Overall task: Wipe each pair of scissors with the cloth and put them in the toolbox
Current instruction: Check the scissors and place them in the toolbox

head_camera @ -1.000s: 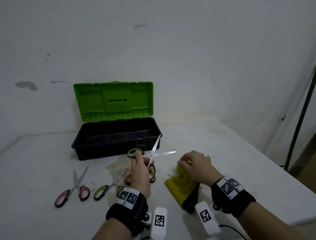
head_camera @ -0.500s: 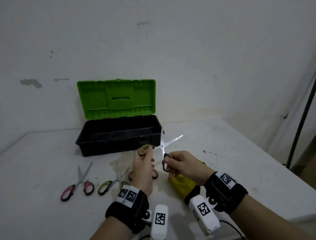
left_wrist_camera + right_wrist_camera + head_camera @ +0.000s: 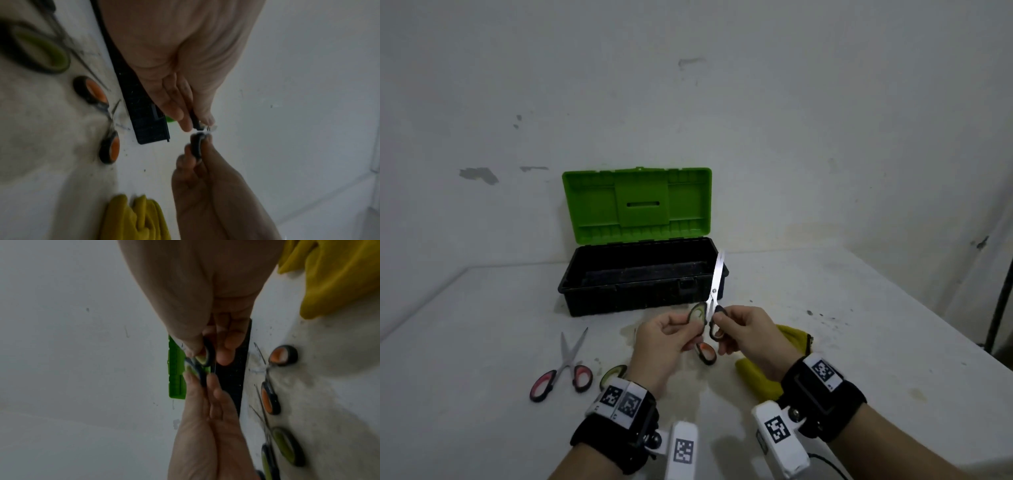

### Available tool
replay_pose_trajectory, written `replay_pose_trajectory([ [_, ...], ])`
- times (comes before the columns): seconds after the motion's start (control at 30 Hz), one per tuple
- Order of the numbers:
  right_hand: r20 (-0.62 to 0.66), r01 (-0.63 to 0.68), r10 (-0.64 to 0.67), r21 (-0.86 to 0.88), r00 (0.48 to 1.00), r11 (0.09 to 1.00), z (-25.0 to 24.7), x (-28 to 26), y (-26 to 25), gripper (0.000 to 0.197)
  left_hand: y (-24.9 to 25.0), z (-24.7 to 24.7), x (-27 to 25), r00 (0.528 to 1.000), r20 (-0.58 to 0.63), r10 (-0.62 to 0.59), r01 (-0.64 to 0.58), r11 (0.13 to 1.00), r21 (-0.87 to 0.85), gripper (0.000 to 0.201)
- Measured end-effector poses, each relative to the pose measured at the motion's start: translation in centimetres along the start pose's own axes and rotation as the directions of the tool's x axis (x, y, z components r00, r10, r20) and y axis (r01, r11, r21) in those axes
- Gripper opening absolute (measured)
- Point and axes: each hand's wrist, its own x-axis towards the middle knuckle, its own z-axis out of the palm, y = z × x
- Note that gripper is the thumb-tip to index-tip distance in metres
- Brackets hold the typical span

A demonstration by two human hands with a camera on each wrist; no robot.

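Scissors with red handles (image 3: 561,371) are seen at the far left of the table (image 3: 465,342), lying flat with the blades slightly apart and pointing away from the person. Just to the right of them, a green handle loop of a second pair (image 3: 613,374) is visible beside the left wrist; the rest of this pair is hidden in the head view, but in the right wrist view green handles (image 3: 286,447) are seen lying on the table. Behind these, the toolbox (image 3: 640,294) is placed near the wall, with its green lid (image 3: 637,205) standing open; no scissors can be seen inside the black body.

In the middle, a pair of green-handled scissors (image 3: 714,294) is held above the table, in front of the toolbox, by both hands. One handle loop is pinched by the left hand (image 3: 664,342) between thumb and fingers, and the other loop is pinched in the same way by the right hand (image 3: 753,337). The two loops are brought close together and the blades are closed, pointing up and away from the person. Under the hands, a pair with orange handles (image 3: 109,149) is lying on the table, with its blades toward the toolbox.

To the right, the yellow cloth (image 3: 760,377) is lying crumpled on the table, below the right wrist and partly hidden by it. It is not touched by any hand. Dark specks are scattered on the table further right.
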Motion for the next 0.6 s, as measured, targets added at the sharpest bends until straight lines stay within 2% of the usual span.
replay_pose_trajectory([
  [0.13, -0.035, -0.011, 0.013, 0.037, 0.999, 0.999, 0.5, -0.1, -0.2, 0.024, -0.6, 1.0, -0.3, 0.998, -0.064, -0.016, 0.011, 0.997, -0.070, 0.018],
  [0.2, -0.099, 0.032, -0.031, 0.006, 0.995, 0.999, 0.3, -0.2, -0.6, 0.018, -0.7, 1.3, -0.3, 0.997, -0.078, -0.028, 0.019, 0.993, -0.115, 0.020],
  [0.33, -0.251, 0.143, -0.177, -0.149, 0.952, 0.978, 0.5, -0.1, -1.0, 0.025, -0.3, 2.5, -0.4, 0.992, -0.115, -0.043, 0.020, 0.981, -0.191, 0.020],
  [0.43, -0.274, 0.118, -0.194, -0.271, 0.942, 0.955, 0.6, 0.2, -1.3, 0.033, 0.0, 3.0, -0.2, 0.996, -0.091, -0.002, -0.011, 0.991, -0.136, 0.018],
  [0.6, -0.271, 0.058, -0.151, -0.324, 0.951, 0.944, 0.5, 1.5, -1.7, 0.037, 0.6, 2.1, 0.8, 0.998, -0.027, 0.053, -0.052, 0.998, 0.023, 0.014],
])
